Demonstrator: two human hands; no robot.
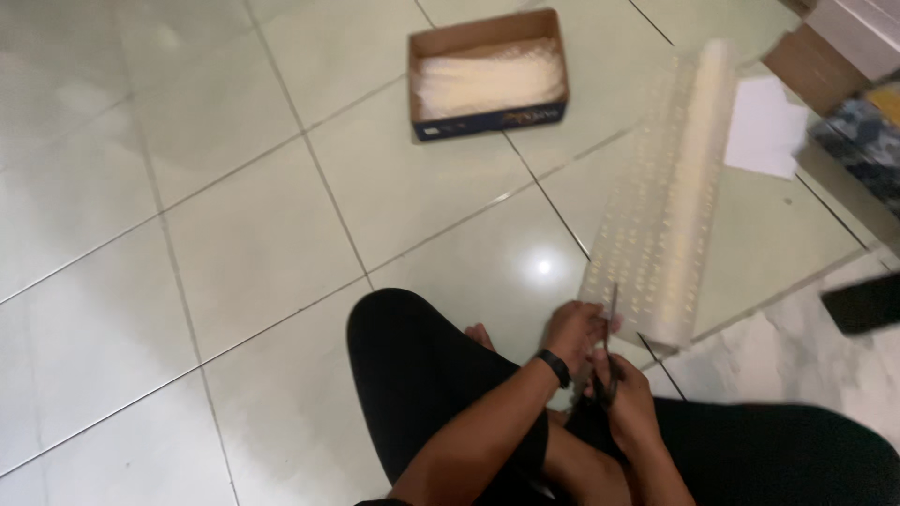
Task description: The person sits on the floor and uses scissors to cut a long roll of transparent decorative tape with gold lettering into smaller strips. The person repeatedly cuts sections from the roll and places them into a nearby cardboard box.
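Note:
I sit cross-legged on a tiled floor. My left hand (pixel 574 330), with a black band on its wrist, pinches the near edge of a clear sheet with gold dots (pixel 647 248) that unrolls from a roll (pixel 698 141) lying on the floor. My right hand (pixel 626 398) grips dark scissors (pixel 609 351), whose blades point up into the sheet's near edge beside the left hand's fingers.
An open cardboard box (pixel 487 117) holding clear wrapping stands on the floor farther away. A white sheet of paper (pixel 764 126) lies right of the roll. A brown box flap (pixel 811 66) and patterned items sit at the top right. A dark flat object (pixel 862 302) lies at the right edge.

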